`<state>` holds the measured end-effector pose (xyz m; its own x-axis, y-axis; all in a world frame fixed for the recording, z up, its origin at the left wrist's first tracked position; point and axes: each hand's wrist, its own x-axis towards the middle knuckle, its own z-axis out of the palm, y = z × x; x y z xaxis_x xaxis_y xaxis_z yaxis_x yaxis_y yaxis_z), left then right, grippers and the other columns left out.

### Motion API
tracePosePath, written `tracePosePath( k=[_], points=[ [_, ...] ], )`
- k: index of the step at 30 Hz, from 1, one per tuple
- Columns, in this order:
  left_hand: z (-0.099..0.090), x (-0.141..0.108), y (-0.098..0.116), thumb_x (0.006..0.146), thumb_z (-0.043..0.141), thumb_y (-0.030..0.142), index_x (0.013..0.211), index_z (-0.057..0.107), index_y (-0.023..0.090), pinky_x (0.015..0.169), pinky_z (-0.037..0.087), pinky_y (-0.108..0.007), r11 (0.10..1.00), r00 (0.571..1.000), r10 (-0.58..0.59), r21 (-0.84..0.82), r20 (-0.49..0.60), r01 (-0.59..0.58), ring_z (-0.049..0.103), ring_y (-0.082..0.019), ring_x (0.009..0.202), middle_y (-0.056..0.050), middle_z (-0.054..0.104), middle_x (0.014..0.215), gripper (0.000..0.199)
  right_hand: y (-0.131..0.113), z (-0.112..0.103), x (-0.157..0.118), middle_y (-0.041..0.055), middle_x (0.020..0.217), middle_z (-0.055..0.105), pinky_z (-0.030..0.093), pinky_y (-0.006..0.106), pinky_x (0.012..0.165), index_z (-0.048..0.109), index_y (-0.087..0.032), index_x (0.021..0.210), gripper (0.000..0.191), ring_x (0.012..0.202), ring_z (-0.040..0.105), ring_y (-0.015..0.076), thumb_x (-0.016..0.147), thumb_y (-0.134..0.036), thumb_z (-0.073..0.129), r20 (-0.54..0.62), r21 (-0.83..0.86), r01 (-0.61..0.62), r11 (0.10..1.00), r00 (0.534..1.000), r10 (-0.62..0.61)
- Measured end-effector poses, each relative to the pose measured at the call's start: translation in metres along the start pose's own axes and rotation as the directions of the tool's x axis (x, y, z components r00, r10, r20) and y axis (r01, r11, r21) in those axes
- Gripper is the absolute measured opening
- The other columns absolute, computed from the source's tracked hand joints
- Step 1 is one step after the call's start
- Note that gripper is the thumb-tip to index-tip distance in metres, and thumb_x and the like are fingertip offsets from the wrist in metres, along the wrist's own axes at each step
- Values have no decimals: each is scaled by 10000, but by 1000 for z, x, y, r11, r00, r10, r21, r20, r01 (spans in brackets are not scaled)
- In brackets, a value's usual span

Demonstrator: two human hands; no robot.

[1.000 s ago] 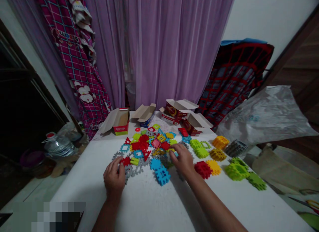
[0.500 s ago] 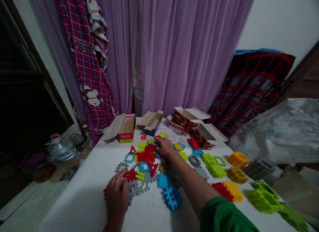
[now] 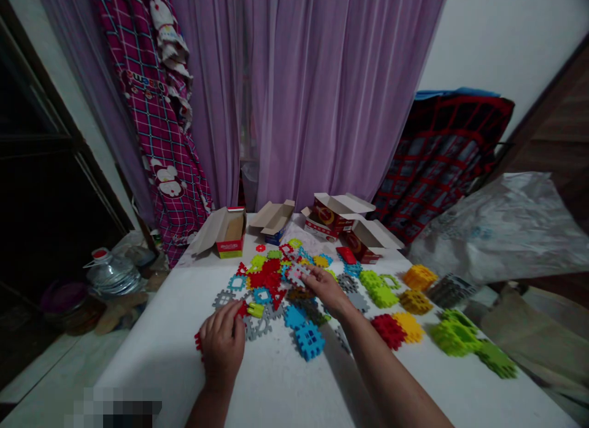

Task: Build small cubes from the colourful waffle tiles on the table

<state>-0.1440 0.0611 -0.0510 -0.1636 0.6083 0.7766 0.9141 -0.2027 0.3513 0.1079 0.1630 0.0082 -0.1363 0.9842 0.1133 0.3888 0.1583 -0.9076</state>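
Observation:
My right hand (image 3: 322, 285) pinches a pale grey toothed building plate (image 3: 297, 275) just above the scattered pieces. My left hand (image 3: 224, 338) is curled, palm down, around red toothed pieces (image 3: 198, 342) whose edges show on either side; most of them are hidden under it. Beside its fingertips lies a small lime-green piece (image 3: 256, 310), with flat grey plates (image 3: 261, 327) around it. Between the hands are a pile of red pieces (image 3: 267, 273), a blue frame piece (image 3: 262, 295) and a blue windowed block (image 3: 310, 342).
Open cardboard boxes (image 3: 231, 236) line the table's far edge. On the right are stacks of lime-green (image 3: 453, 333), yellow (image 3: 419, 277) and red (image 3: 389, 330) pieces on the white table (image 3: 151, 360). A plastic bag (image 3: 501, 225) lies beyond, and a water jug (image 3: 113, 271) stands at left.
My right hand has lifted a grey toothed plate from the far pieces and drawn back towards me. My left hand stays over the red pieces. The view has shifted slightly.

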Motion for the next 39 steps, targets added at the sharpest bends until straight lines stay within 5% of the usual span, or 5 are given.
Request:
tracePosePath(
  k=[8, 22, 27, 33, 39],
  points=[
    [-17, -2, 74, 908, 530, 361, 997, 734, 227, 829, 525, -343, 931, 955, -53, -331, 291, 153, 683, -212, 875, -72, 753, 946, 260, 2, -33, -123, -22, 701, 629, 401, 244, 541, 681, -202, 1138, 634, 587, 523, 110, 665, -617, 759, 53, 485, -189, 854, 981, 187],
    [-29, -33, 166, 673, 671, 487, 929, 630, 168, 411, 320, -175, 349, 377, -210, -291, 902, 891, 606, -124, 599, -29, 689, 776, 411, 21, -27, -181, -49, 591, 552, 423, 240, 479, 579, -221, 872, 610, 540, 555, 133, 516, -645, 838, -52, 650, -167, 741, 963, 263],
    [-26, -37, 174, 783, 544, 438, 939, 538, 209, 415, 321, -171, 424, 353, -225, -235, 908, 875, 636, -136, 641, 1, 659, 755, 277, 31, -34, -194, 7, 579, 603, 405, 251, 517, 609, -188, 689, 507, 529, 513, 118, 622, -665, 767, -74, 518, -190, 834, 961, 266],
    [-24, -39, 176, 890, 431, 318, 1023, 619, 231, 560, 412, -209, 763, 510, -135, -240, 850, 601, 618, -122, 639, 9, 678, 770, 246, 39, -44, -198, 23, 747, 680, 454, 271, 606, 735, -176, 913, 481, 624, 562, 131, 624, -557, 794, -173, 445, -96, 890, 966, 191],
    [-18, -46, 182, 827, 533, 434, 1128, 594, 224, 459, 379, -196, 580, 423, -125, -279, 898, 765, 612, -131, 662, -25, 683, 897, 372, 43, -39, -197, -8, 546, 614, 383, 226, 471, 698, -161, 739, 452, 490, 519, 106, 533, -530, 856, -101, 609, -192, 770, 944, 315]
  ],
)
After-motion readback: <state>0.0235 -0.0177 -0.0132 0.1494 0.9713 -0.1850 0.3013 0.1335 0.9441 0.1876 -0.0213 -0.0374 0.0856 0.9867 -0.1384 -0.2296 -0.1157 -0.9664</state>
